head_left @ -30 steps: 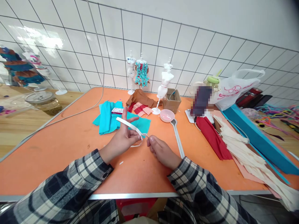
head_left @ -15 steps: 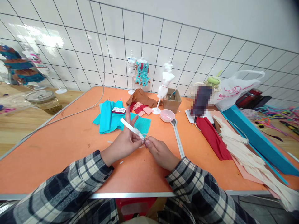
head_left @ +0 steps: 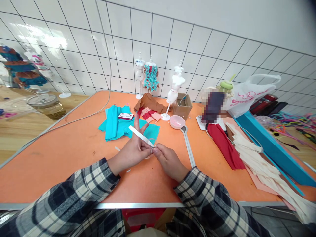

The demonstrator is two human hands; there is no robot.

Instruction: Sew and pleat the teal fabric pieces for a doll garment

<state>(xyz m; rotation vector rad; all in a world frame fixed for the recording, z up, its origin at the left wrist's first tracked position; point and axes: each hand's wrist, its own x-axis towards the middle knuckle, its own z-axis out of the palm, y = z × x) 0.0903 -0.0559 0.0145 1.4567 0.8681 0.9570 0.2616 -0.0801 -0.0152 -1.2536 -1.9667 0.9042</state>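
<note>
Head view, and here's the left hand (head_left: 132,150) pinching a white strip (head_left: 140,135), right hand (head_left: 171,162) clamped at its lower end, both above the orange desk (head_left: 81,141), turquoise cloth (head_left: 111,123) just beyond.

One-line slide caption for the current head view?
Left hand and right hand meet at one end of a white strip above an orange table, turquoise cloth and pink bowl beyond.
</note>
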